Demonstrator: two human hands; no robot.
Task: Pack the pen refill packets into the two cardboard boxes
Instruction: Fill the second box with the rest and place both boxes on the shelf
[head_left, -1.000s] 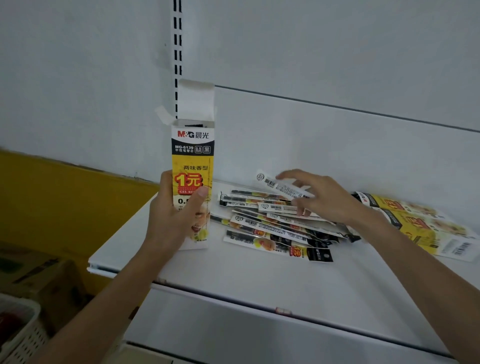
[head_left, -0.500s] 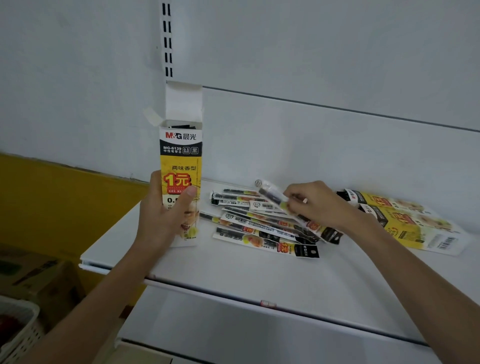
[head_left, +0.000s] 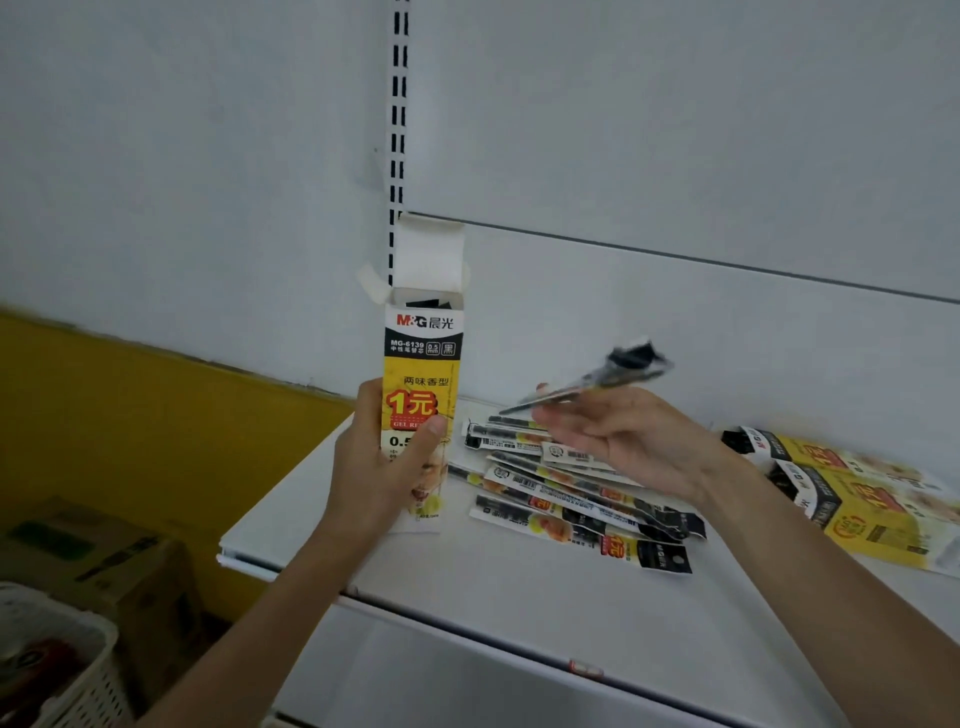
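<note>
Head view: the left hand (head_left: 379, 467) grips the open box (head_left: 421, 364) around its middle; the box stands upright on the white shelf (head_left: 467, 571). To its right, the right hand (head_left: 634, 441) pinches one blurred refill packet (head_left: 597, 382) above the loose pile of packets (head_left: 571, 499). The second box (head_left: 857, 493) lies flat at the right edge.

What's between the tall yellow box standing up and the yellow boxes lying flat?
In the head view, a loose pile of long printed pen refill packets lies there on the white shelf; the right hand holds one blurred packet above it.
</note>
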